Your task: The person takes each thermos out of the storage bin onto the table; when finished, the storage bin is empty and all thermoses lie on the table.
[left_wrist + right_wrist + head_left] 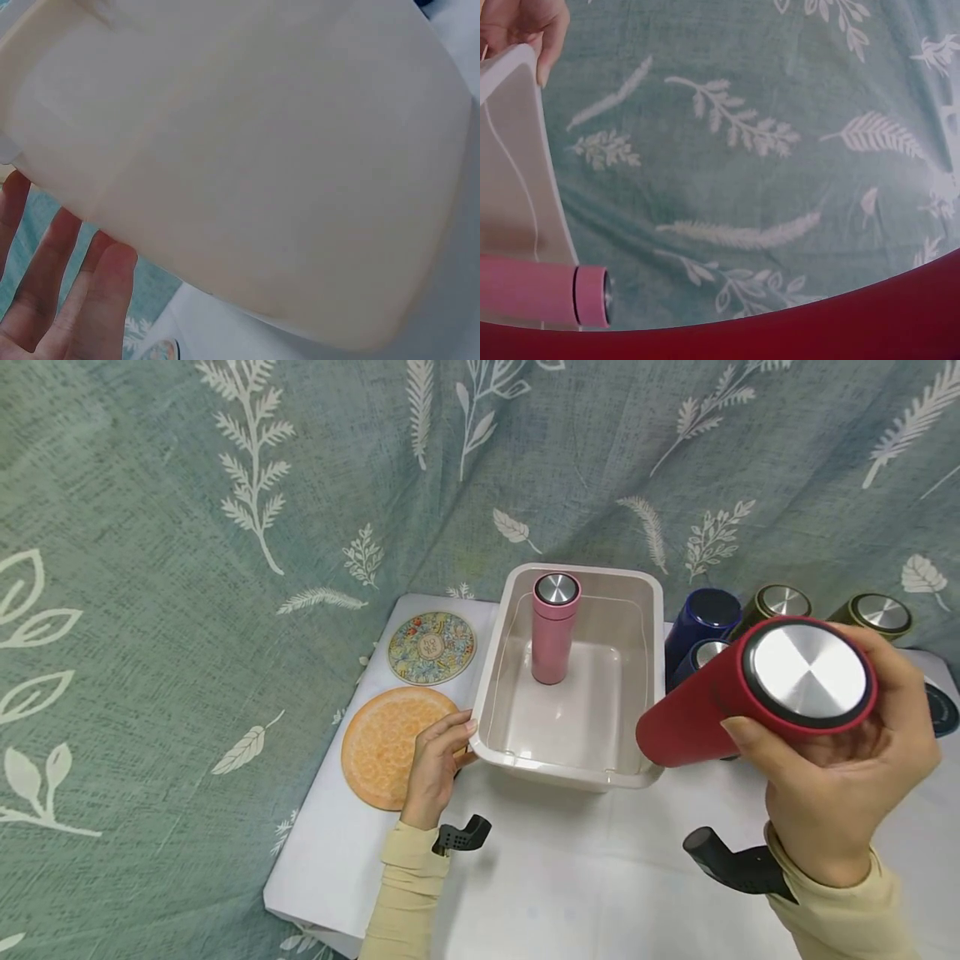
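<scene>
My right hand (862, 752) grips a red thermos bottle (697, 710) around its upper part, below the silver lid. The bottle is tilted, its base over the right front corner of a beige plastic bin (570, 777). In the right wrist view the red bottle (885, 322) fills the lower edge. My left hand (437, 756) holds the bin's front left corner, thumb at the rim; the left wrist view shows its fingers (105, 300) against the bin's outer wall (255, 165). A pink thermos bottle (552, 639) stands upright inside the bin, towards the back.
Right of the bin stand dark blue bottles (701, 618) and olive bottles (873, 614), partly hidden by the red bottle and my right hand. An orange round mat (382, 747) and a patterned round mat (432, 648) lie left on the white table (540, 877). A leaf-patterned curtain (360, 477) hangs behind.
</scene>
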Demonstrator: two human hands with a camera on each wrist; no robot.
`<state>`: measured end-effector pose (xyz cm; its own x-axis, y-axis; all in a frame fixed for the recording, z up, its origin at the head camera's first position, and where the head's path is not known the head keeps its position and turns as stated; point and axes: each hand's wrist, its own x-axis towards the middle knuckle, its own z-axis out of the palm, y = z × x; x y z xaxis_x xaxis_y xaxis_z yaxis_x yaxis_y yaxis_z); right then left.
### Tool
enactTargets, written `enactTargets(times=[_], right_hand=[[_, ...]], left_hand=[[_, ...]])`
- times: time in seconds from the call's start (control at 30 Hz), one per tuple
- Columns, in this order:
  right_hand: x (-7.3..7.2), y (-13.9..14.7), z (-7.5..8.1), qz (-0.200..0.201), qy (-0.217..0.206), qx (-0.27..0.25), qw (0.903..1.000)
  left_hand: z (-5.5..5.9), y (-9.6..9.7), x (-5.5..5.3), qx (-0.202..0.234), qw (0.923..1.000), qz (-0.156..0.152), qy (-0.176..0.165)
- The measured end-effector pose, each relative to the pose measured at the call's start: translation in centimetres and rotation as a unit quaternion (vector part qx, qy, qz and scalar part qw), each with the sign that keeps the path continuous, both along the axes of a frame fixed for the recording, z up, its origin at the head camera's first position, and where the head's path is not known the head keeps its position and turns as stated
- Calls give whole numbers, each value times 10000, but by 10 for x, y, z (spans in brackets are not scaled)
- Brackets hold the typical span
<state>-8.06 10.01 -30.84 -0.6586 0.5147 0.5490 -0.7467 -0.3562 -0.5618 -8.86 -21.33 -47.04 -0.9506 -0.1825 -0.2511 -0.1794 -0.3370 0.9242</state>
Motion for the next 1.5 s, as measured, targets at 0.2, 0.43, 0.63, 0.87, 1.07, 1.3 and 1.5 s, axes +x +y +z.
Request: enactTargets(times=[0.2, 0.43, 0.63, 0.87, 1.07, 1.3, 1.5], right_hand=[[9, 18, -11, 10, -106, 125, 9999], [20, 37, -22, 240, -222, 3, 9995], [26, 40, -31, -49, -608, -16, 9981], [28, 51, -45, -695, -1109, 702, 9889], [28, 61, -65, -1605, -1766, 1652, 9570], [21, 71, -86, -1971, -2070, 1709, 9429], [18, 80, -99, -2327, -2504, 2196, 9137]], left_hand=[[1, 2, 0, -27, 10000, -28, -40], [1, 3, 0, -15, 10000, 18, -48], [0, 2, 1, 27, 10000, -23, -68], [0, 2, 0, -10, 10000, -44, -53], [0, 2, 0, 36, 10000, -18, -31], [0, 2, 1, 68, 10000, -23, 1], [0, 1, 0, 93, 9999, -41, -11]])
